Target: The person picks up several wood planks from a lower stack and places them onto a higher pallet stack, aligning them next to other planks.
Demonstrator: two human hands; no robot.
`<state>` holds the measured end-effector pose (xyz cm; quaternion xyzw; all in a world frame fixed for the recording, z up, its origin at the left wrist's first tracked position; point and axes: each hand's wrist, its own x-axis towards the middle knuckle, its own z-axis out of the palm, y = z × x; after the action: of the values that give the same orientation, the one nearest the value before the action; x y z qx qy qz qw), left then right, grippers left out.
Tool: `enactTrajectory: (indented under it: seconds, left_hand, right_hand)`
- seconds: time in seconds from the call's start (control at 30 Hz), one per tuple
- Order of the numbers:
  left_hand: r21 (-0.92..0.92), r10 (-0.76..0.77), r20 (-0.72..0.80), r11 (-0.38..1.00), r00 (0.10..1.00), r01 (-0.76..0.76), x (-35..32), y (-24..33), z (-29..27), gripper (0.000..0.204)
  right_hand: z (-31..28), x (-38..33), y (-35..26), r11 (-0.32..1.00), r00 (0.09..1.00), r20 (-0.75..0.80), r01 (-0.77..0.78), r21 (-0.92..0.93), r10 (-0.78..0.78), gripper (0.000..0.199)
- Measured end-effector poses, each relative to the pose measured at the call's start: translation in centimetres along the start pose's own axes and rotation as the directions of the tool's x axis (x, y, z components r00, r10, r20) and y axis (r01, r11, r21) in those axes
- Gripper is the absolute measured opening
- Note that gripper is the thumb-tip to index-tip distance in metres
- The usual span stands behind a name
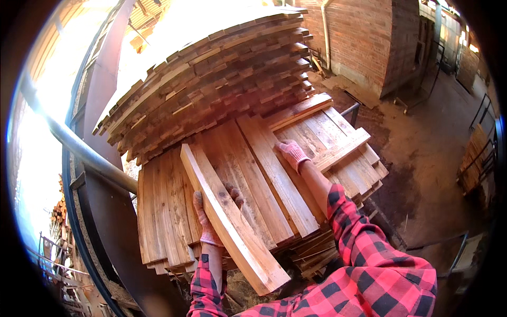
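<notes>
A thick wooden board [229, 219] slants across the near part of the stack, its close end jutting past the stack's edge. My left hand [206, 222], in a knitted work glove, grips it, thumb on the left side and fingertips showing past the right side. My right hand [292, 154], also gloved, is farther off to the right, its fingers curled at the right edge of another long board [277, 177]. Its fingertips are partly hidden. Under both hands lies a layer of side-by-side boards [166, 206].
Behind rises a tall layered pile of boards [222, 68]. Two crosswise boards, a far one [301, 112] and a near one [343, 149], lie at the right. A metal pipe [90, 153] and a dark steel beam [113, 222] run along the left. A brick wall [356, 42] stands behind.
</notes>
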<state>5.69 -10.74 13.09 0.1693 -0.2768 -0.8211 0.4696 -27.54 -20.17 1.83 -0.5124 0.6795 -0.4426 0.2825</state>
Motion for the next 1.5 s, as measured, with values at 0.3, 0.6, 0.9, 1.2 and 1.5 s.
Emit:
enactTrajectory:
  seconds: [0.3,0.6,0.9,1.2,1.5]
  left_hand:
    - [0.347,-0.169,-0.322,0.894,0.932,0.282,1.4,2.3,-1.5,0.073]
    - [0.402,-0.009,-0.156,0.913,0.988,0.072,7.9,-4.9,4.3,0.088]
    - [-0.509,-0.352,0.121,0.781,0.928,0.362,7.3,-4.4,1.9,0.062]
    - [-0.427,-0.305,0.08,0.85,0.949,0.309,6.4,-3.9,1.6,0.057]
    - [0.24,-0.238,-0.221,0.927,0.946,0.29,8.6,-4.2,1.9,0.083]
  right_hand:
    - [0.0,-6.4,-12.7,0.846,0.998,-0.055,0.005,-0.532,-0.04,0.06]
    - [-5.1,-16.2,-16.3,0.983,0.99,0.111,0.102,-0.151,-0.086,0.096]
    - [-7.1,-7.7,-3.4,0.942,0.992,0.006,0.116,0.315,-0.124,0.065]
    - [-3.3,-7.3,-6.2,0.995,0.996,-0.081,-0.033,-0.099,0.024,0.054]
    - [-4.5,-8.7,-11.5,0.9,0.992,0.102,0.106,-0.424,-0.069,0.077]
